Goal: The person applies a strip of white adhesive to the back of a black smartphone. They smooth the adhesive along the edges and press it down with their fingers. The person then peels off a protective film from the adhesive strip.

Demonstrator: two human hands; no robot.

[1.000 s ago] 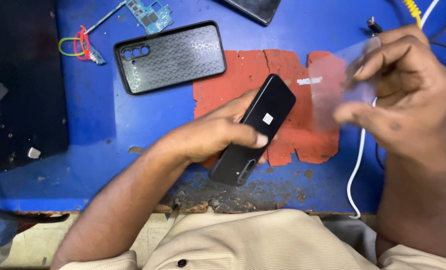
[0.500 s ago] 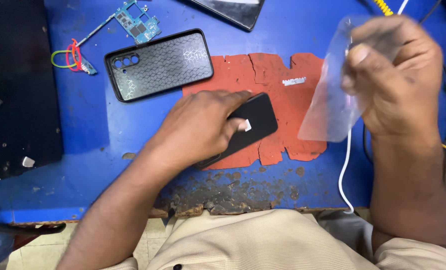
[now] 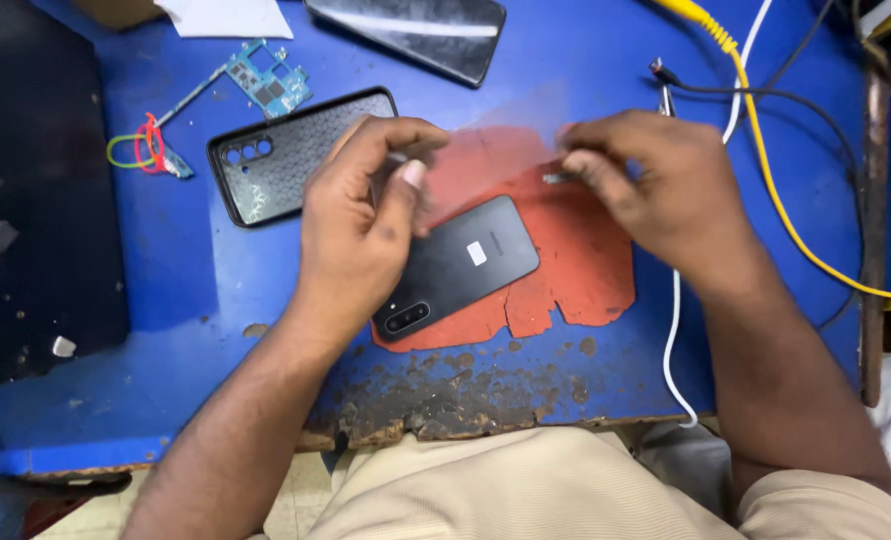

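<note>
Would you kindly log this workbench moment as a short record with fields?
Left hand: pinches one edge of the clear film
Right hand: pinches the opposite edge
Film: stretched between the hands above the phone
Phone: black, back up, on the red mat
Phone case: dark, beside the mat
Table: blue, front edge chipped

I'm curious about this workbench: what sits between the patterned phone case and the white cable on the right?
In the head view, between the phone case and the white cable lie the red mat, the dark phone on it, and both hands, left and right.
</note>
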